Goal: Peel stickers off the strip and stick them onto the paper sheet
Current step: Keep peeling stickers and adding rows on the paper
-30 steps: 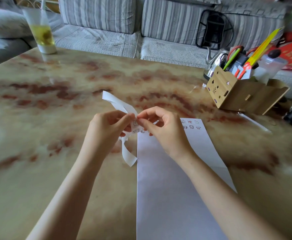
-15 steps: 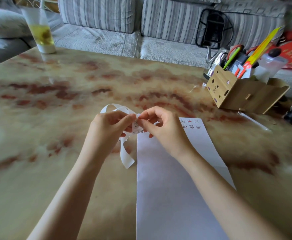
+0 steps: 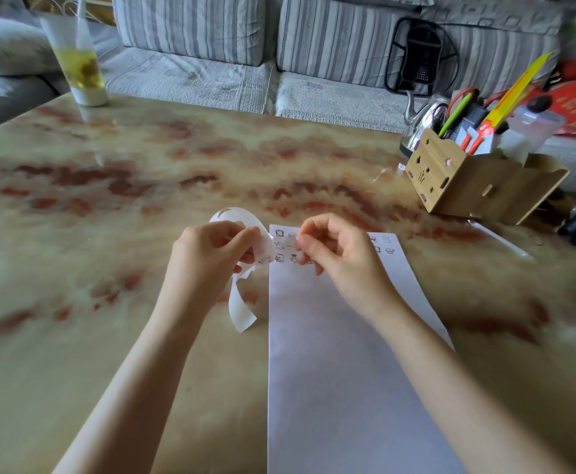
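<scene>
Gripping the curled white sticker strip (image 3: pixel 242 309) between thumb and fingers, the left hand (image 3: pixel 211 254) hovers just beside the long white paper sheet (image 3: pixel 341 371), which runs from the near edge of the marbled beige-and-red stone bench (image 3: pixel 126 186) toward its middle. The right hand (image 3: pixel 337 248) pinches a small pale sticker (image 3: pixel 291 241) above the sheet's far end, among rows of stuck stickers (image 3: pixel 382 244)
</scene>
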`<control>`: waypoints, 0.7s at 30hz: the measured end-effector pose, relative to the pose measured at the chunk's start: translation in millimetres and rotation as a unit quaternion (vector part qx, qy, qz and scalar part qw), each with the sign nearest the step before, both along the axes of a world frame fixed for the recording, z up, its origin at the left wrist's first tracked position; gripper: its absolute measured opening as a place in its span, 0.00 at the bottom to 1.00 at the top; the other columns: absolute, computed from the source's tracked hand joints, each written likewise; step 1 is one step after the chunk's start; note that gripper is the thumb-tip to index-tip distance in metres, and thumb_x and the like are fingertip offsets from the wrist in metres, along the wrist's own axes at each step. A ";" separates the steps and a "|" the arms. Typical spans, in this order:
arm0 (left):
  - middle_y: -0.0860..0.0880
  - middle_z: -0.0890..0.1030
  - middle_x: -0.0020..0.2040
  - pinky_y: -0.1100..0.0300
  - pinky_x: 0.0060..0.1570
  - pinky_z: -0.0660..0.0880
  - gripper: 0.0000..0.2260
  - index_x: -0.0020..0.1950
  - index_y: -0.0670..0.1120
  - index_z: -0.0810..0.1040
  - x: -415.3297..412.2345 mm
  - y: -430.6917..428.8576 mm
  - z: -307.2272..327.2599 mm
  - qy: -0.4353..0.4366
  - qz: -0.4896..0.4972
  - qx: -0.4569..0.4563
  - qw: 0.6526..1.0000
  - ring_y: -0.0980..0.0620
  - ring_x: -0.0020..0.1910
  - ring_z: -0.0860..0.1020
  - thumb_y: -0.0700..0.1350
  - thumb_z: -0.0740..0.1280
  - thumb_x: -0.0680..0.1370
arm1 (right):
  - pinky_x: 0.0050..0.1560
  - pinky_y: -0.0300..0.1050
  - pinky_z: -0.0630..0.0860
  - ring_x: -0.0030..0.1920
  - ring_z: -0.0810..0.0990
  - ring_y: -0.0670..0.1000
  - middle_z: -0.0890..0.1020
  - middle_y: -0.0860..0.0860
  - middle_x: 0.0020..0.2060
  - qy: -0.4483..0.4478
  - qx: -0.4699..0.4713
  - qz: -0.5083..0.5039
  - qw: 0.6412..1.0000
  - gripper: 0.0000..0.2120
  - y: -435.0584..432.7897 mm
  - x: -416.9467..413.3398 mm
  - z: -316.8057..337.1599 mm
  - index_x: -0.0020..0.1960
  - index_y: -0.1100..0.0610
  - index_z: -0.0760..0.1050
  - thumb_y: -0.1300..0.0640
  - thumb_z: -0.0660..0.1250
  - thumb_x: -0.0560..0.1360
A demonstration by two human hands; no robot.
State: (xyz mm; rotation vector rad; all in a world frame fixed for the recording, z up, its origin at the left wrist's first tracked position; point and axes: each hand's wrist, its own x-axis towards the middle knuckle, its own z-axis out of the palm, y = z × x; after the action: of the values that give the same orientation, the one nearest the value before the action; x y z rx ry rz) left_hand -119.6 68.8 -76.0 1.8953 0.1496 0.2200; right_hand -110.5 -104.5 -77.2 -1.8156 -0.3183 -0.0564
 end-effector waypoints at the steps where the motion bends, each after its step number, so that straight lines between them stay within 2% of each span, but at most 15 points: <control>1: 0.51 0.84 0.32 0.55 0.44 0.78 0.09 0.37 0.48 0.84 -0.1 -0.1 0.0 -0.001 0.002 0.003 1.000 0.56 0.31 0.80 0.47 0.68 0.75 | 0.33 0.38 0.70 0.33 0.77 0.43 0.78 0.44 0.32 0.015 -0.007 -0.018 1.000 0.07 -7.3 3.9 -0.2 0.43 0.55 0.75 0.64 0.65 0.77; 5: 0.51 0.84 0.32 0.55 0.44 0.78 0.10 0.36 0.48 0.83 -0.1 0.5 0.2 0.000 0.005 0.004 1.000 0.55 0.32 0.80 0.47 0.67 0.75 | 0.25 0.33 0.65 0.26 0.75 0.41 0.80 0.51 0.33 0.099 -0.051 -0.093 0.989 0.05 -48.8 20.3 -3.0 0.41 0.58 0.76 0.65 0.68 0.75; 9: 0.51 0.84 0.32 0.59 0.40 0.76 0.09 0.37 0.48 0.84 0.2 0.3 0.1 0.002 0.003 0.006 1.000 0.57 0.30 0.79 0.48 0.68 0.75 | 0.22 0.32 0.62 0.23 0.73 0.40 0.80 0.52 0.33 0.137 -0.086 -0.173 0.972 0.05 -86.1 32.1 -11.6 0.40 0.59 0.77 0.64 0.68 0.74; 15: 0.51 0.83 0.33 0.62 0.35 0.73 0.10 0.37 0.47 0.84 -0.9 -2.1 2.7 0.009 0.003 0.013 1.000 0.61 0.25 0.75 0.48 0.67 0.75 | 0.24 0.33 0.63 0.22 0.71 0.40 0.80 0.53 0.32 0.159 -0.105 -0.195 0.962 0.03 -97.6 36.9 -17.8 0.41 0.61 0.78 0.64 0.69 0.73; 21: 0.50 0.84 0.34 0.60 0.36 0.76 0.09 0.39 0.47 0.84 -1.7 -0.6 2.9 0.010 0.006 0.013 1.000 0.58 0.29 0.77 0.48 0.67 0.75 | 0.27 0.35 0.63 0.21 0.70 0.40 0.80 0.51 0.30 0.171 -0.113 -0.196 0.959 0.02 -94.7 35.5 -17.0 0.42 0.61 0.80 0.63 0.70 0.72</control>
State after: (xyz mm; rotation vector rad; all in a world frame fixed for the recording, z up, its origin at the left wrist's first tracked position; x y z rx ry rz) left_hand -121.3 68.2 -73.1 1.9228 0.1720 0.2119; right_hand -75.0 -199.1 -94.2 -2.0521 0.2936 0.0188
